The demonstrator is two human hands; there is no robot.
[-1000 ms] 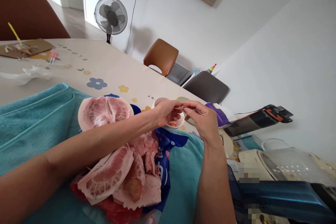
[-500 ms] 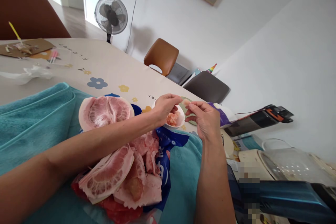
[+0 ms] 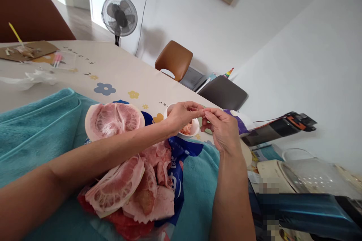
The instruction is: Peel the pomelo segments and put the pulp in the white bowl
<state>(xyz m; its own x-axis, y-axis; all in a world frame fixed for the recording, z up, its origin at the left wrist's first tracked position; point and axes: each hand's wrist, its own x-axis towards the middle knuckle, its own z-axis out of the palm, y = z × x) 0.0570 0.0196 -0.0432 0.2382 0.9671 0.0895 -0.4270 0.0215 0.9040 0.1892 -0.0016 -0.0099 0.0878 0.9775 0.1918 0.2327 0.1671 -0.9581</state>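
Observation:
My left hand and my right hand meet fingertip to fingertip over the far side of a white bowl. Both are closed in a pinch around a small piece of pomelo, mostly hidden by the fingers. Pink pomelo flesh lies in the bowl, partly behind my left hand. Under my left forearm is a cut pomelo half, cut face up. Closer to me, a pomelo wedge rests against peeled rind on a blue and red plastic bag.
A teal towel covers the near part of the patterned table. At the far left lie a brown board and crumpled tissue. A purple packet, a dark bottle-like object and a blue cylinder crowd the right.
My left hand has moved slightly right, its fingertips now meeting those of my right hand. The pale pomelo piece that showed in the right fingers is now mostly covered.

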